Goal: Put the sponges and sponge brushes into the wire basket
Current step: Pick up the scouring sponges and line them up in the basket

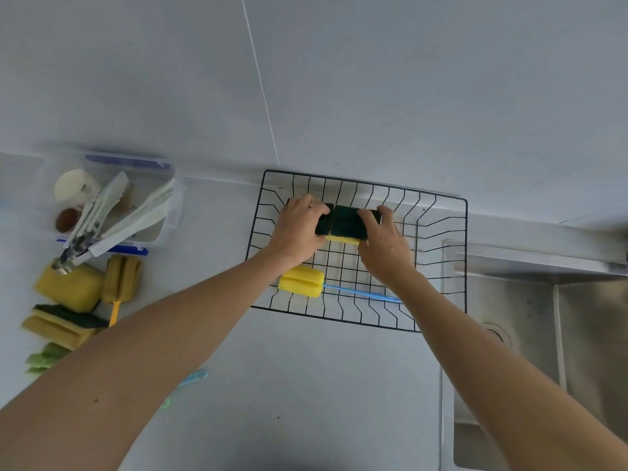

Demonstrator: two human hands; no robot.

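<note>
A black wire basket [438, 198] stands on the grey counter against the wall. Inside it, my left hand [297, 226] grips a green-topped scrub sponge [323, 226], and my right hand [384, 239] grips a second green-and-yellow sponge [346, 222] right beside it. A yellow sponge brush [300, 282] with a blue handle lies along the basket's near side. On the counter at the left lie a yellow sponge [73, 288], a yellow-handled sponge brush [120, 278], a stack of scrub sponges [64, 322] and green sponges [42, 360], partly hidden by my left forearm.
A clear plastic box [170, 212] with blue clips holds tongs, a roll and other items at the far left. A steel sink [543, 317] lies right of the basket. Blue and green handle ends [192, 379] poke out from under my left arm.
</note>
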